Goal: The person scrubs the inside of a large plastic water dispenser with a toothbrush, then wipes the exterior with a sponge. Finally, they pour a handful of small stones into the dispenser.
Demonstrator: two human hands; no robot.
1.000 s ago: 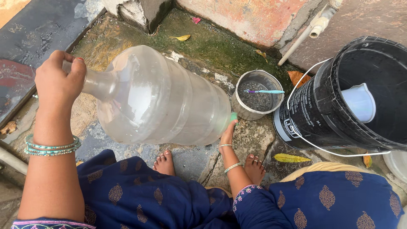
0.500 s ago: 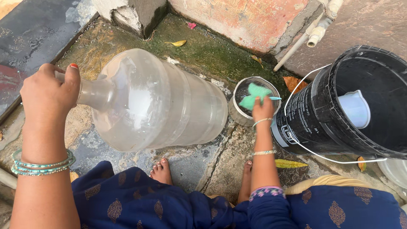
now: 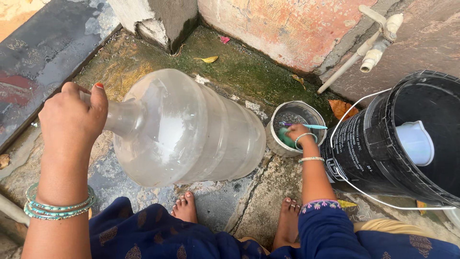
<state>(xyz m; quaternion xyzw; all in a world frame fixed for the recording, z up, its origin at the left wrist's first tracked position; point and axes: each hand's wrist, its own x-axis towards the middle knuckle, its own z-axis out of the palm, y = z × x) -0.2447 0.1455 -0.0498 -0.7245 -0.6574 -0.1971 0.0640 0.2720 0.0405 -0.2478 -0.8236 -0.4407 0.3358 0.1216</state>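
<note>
Outdoors, the left hand [image 3: 72, 120] is clenched round the neck of a big clear water jug [image 3: 187, 129] lying tilted on its side over the wet stone floor [image 3: 258, 201]. Just beside it the right hand [image 3: 298, 134] reaches into a small steel bowl [image 3: 294, 127] — fingers pinching a green scrubber [image 3: 286, 137] — next to a black bucket [image 3: 383, 144].

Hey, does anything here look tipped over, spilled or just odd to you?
The big clear water jug lies tilted on its side, gripped at the neck by the left hand, not standing. The right hand dips a green scrubber into the small steel bowl. Fallen leaves and green moss mark the wet floor.
</note>
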